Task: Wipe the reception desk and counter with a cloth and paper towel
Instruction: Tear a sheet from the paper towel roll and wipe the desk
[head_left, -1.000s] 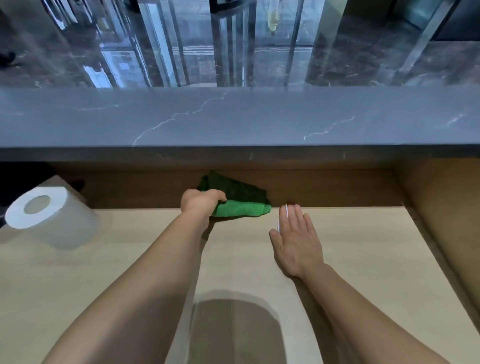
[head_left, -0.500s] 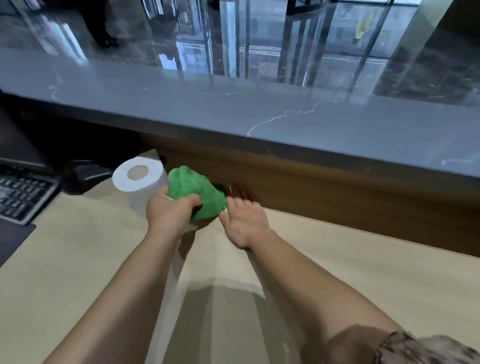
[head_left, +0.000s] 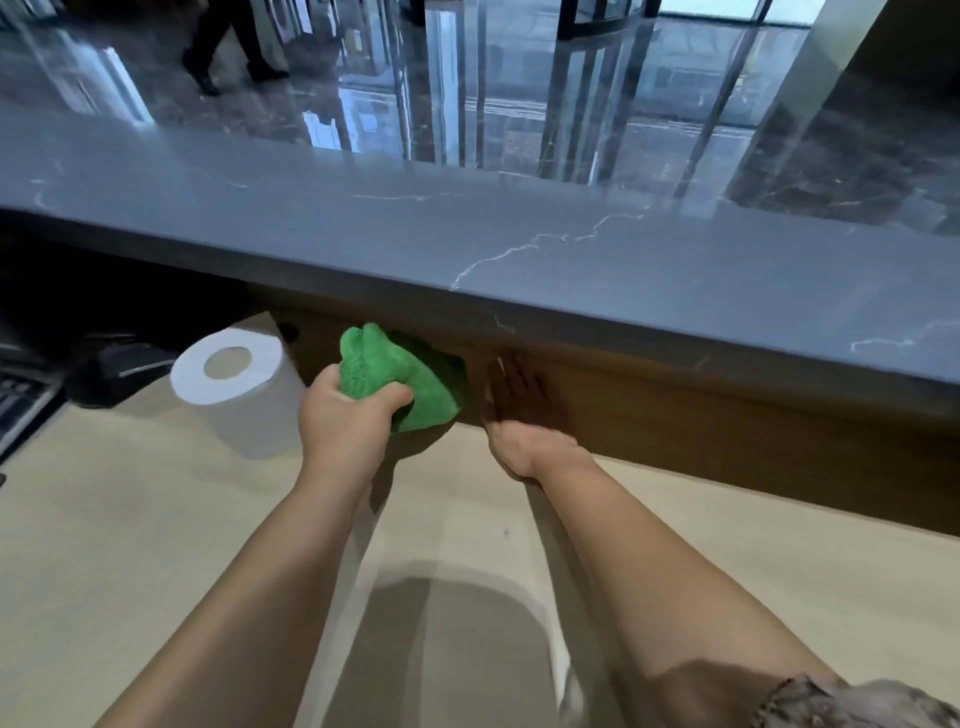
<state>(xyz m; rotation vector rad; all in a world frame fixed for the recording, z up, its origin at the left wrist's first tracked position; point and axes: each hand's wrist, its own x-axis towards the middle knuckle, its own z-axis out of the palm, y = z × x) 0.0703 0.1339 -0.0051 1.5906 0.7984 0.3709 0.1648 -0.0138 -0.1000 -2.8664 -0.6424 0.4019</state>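
Pale desk (head_left: 130, 545), frame centre: left hand (head_left: 343, 421) clenches green cloth (head_left: 384, 364), now raised toward the wooden panel (head_left: 675, 415); right hand (head_left: 524, 439) lies flat, fingers straight; panel wiping likely begins.

The light surface (head_left: 779, 551) lies open near and right. A paper roll (head_left: 234, 384) stands left, a keyboard (head_left: 21, 405) beyond; a wooden back panel (head_left: 727, 436) under the overhanging dark upper surface (head_left: 363, 244) closes the far side.

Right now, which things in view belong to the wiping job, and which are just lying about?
Job: green cloth, gripped by left hand; open right hand at the back panel; paper roll; wooden desk; stone counter.
Lying about: keyboard; black device beside it.
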